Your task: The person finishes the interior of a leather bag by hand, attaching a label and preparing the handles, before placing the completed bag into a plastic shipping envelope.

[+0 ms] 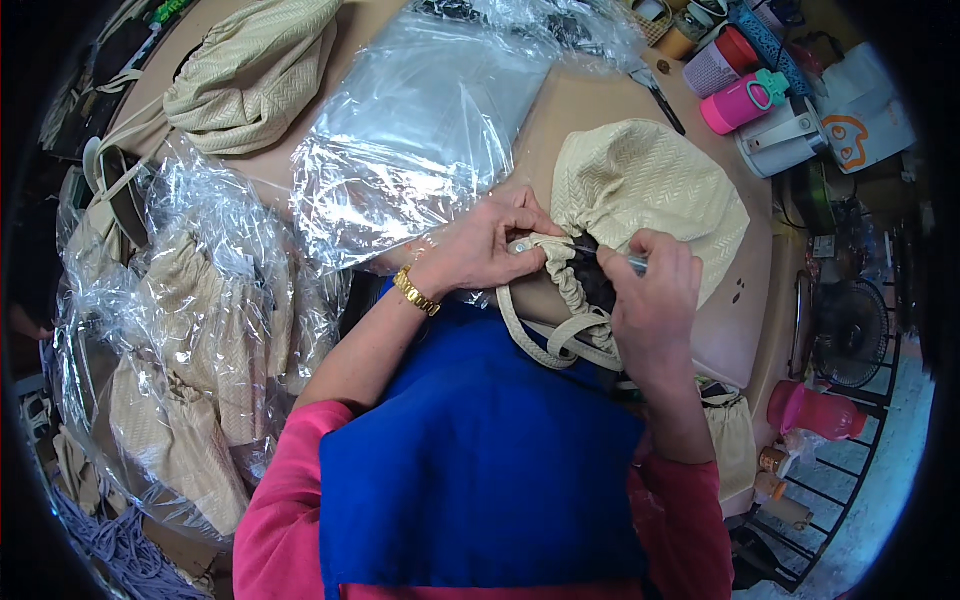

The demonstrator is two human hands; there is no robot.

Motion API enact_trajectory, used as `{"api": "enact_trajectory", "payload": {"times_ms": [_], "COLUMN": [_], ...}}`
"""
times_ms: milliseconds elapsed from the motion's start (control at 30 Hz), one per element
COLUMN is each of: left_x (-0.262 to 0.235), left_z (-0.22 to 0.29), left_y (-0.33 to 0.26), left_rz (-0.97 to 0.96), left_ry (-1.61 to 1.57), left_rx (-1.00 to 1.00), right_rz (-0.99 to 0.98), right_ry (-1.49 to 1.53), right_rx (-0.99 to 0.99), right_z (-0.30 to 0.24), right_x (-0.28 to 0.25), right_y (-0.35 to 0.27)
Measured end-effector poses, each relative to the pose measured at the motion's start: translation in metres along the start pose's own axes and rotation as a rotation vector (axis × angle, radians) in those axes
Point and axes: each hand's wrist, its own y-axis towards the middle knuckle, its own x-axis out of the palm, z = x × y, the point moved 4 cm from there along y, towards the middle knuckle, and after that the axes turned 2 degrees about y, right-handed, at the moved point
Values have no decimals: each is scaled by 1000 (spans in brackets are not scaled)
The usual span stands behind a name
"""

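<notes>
A cream handbag [650, 190] with a woven herringbone pattern lies at the table's near edge, its gathered mouth toward me and a dark lining showing inside. My left hand [490, 240] is closed in a pinch on the bag's gathered rim, beside a small metal snap. Just right of it, my right hand [655, 300] grips a slim tool with a silvery end [637, 264]. Its thin dark tip reaches the rim near my left fingertips; the exact kind cannot be made out. The bag's cream strap [520, 335] loops below the rim toward my apron.
Clear plastic bags [410, 130] are stacked beyond my left hand. Another cream bag [255, 80] lies far left, and plastic-wrapped cream bags [205, 330] are heaped at left. A pink bottle [735, 105], a black-handled tool [664, 108] and a fan [850, 335] stand or lie rightward.
</notes>
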Motion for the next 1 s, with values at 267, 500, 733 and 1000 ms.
{"api": "enact_trajectory", "payload": {"times_ms": [267, 500, 733, 1000], "left_x": [0, -1, -4, -4], "left_z": [-1, 3, -1, 1], "left_y": [0, 2, 2, 2], "left_rz": [-15, -2, 24, 22], "left_ry": [5, -54, -84, -47], "left_rx": [-64, -75, -69, -73], "right_rz": [-22, -125, 77, 54], "right_ry": [257, 1084, 340, 202], "right_rx": [5, 387, 37, 9], "right_z": [25, 50, 31, 16], "right_x": [13, 38, 7, 3], "right_y": [4, -4, -3, -6]}}
